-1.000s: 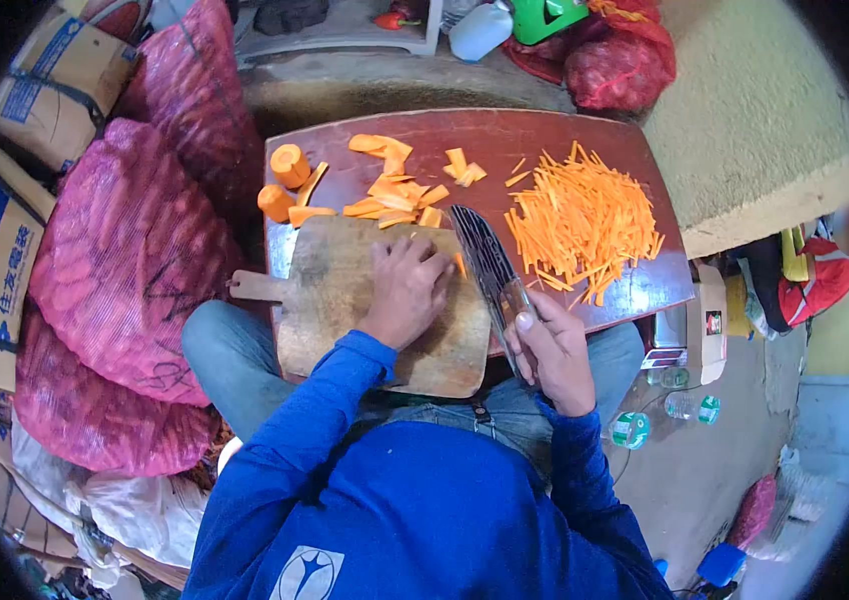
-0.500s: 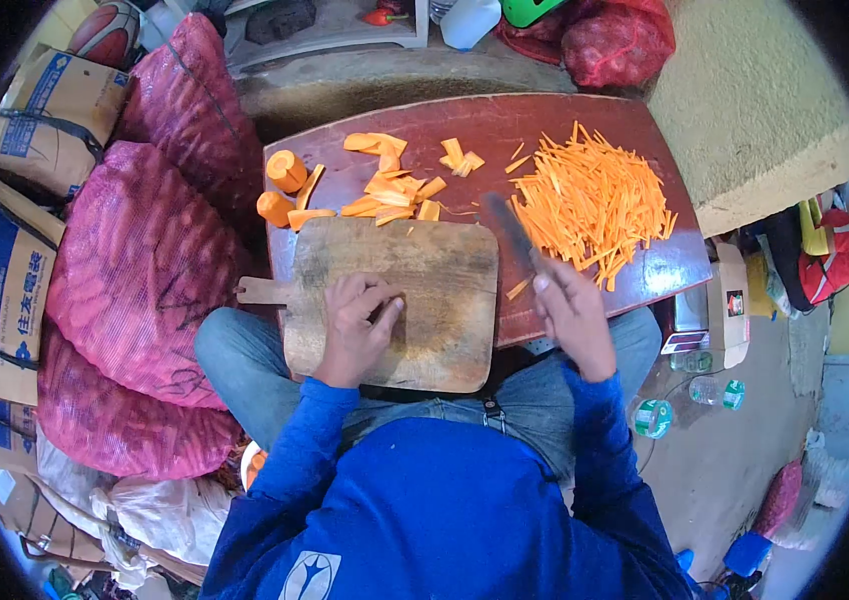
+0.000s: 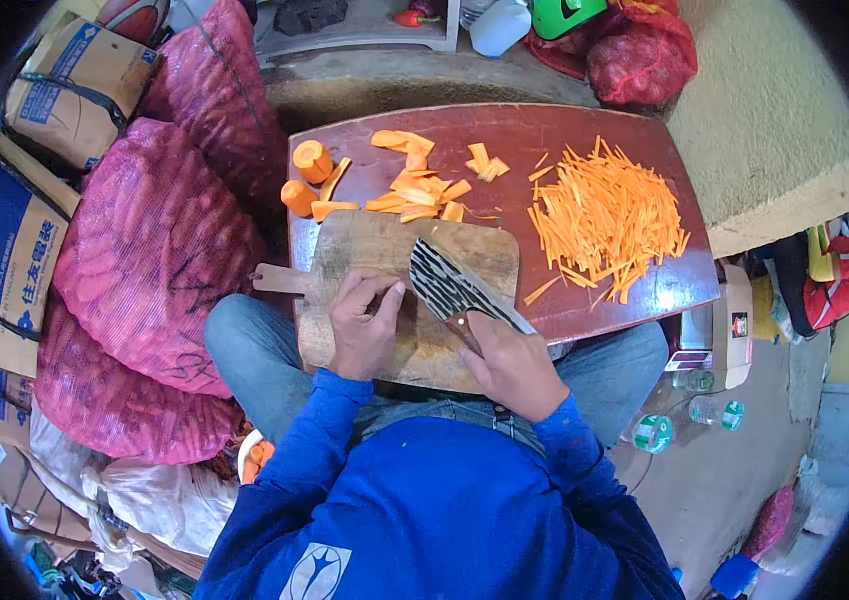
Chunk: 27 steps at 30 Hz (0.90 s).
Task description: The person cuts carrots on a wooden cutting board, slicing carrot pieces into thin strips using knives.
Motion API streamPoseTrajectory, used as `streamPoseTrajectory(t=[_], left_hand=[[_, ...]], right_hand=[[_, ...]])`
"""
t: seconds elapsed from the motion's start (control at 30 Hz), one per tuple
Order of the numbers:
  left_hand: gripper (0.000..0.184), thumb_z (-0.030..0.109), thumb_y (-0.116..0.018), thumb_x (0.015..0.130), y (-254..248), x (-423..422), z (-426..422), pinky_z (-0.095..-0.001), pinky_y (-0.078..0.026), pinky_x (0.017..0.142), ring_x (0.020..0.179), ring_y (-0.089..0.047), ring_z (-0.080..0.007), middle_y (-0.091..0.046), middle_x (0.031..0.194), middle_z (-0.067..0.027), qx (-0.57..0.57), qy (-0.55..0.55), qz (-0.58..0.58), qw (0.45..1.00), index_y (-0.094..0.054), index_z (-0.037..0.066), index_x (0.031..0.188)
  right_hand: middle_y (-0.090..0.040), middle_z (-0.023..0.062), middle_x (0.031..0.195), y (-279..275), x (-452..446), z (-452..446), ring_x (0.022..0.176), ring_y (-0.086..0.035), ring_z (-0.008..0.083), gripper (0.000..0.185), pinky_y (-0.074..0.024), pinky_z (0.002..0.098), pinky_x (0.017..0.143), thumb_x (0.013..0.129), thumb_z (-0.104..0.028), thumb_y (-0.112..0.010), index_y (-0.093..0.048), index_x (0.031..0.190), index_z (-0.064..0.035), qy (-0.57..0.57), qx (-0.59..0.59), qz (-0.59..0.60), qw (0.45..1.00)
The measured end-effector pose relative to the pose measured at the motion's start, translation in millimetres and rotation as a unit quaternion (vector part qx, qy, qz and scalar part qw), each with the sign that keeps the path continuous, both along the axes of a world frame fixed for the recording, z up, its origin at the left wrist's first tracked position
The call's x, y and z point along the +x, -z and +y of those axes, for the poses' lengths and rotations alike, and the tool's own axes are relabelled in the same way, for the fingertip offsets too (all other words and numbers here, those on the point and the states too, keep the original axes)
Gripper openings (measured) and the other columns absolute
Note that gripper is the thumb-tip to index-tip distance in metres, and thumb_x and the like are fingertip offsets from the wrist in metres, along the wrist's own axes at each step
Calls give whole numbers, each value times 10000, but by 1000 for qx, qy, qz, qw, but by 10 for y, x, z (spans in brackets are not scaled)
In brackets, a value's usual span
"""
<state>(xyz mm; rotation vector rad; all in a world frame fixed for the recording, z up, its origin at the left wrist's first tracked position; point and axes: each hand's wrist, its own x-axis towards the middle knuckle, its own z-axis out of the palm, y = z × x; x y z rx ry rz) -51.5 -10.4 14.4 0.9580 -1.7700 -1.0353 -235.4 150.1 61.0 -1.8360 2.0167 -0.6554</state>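
My right hand grips the brown wooden handle of a kitchen knife. Its broad, black-striped blade lies over the right part of a wooden cutting board, pointing up and left. Curled fingers of my left hand rest on the board's left half, thumb toward the blade; whatever they hold, if anything, is hidden. Beyond the board are flat carrot slices and two carrot chunks. A heap of carrot strips lies at the right on the red table.
Pink mesh sacks crowd the left side, beside cardboard boxes. A rough concrete ledge borders the table at right. Plastic bottles lie on the floor, and a jug stands at the back.
My right hand has brought the knife leftward from beside the strip heap to over the board, turning the blade's face up. My left hand stays on the board. The view has shifted slightly.
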Motion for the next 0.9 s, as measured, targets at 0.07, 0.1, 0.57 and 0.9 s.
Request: streamPoseTrajectory(t=[0.07, 0.1, 0.57, 0.9], left_hand=[[81, 28, -829, 895, 17, 0, -9, -392, -537, 859, 978, -691, -278, -717, 964, -115, 5, -11, -4, 1000, -810, -2, 967], [82, 36, -831, 894, 51, -7, -18, -400, -532, 874, 982, -691, -283, -717, 967, -112, 4, 6, -18, 1000, -809, 4, 967], [130, 61, -826, 882, -156, -10, -254, -457, -547, 859, 936, -701, -355, -725, 981, -144, -22, 103, -109, 988, -799, 12, 999], [557, 359, -907, 850, -16, -633, -1243, -545, -515, 1034, 1196, -681, -437, -730, 1241, -209, -280, 60, -258, 923, -762, 63, 1299]], right_hand=[[-711, 190, 1101, 30, 41, 27, 953, -726, 408, 474, -580, 511, 751, 949, -185, -789, -620, 1364, -31, -1, -23, 16, 1000], [-698, 176, 1128, 34, 57, 40, 975, -716, 392, 485, -579, 494, 763, 941, -178, -794, -624, 1370, -29, 0, -45, 28, 999], [-670, 176, 1187, 136, 117, -34, 1020, -647, 370, 522, -553, 473, 876, 921, -169, -788, -621, 1379, 18, -3, -60, 91, 994], [-669, 155, 1143, 202, 84, -26, 1009, -647, 360, 493, -560, 466, 846, 924, -200, -795, -638, 1349, -5, 3, -82, 74, 994]])
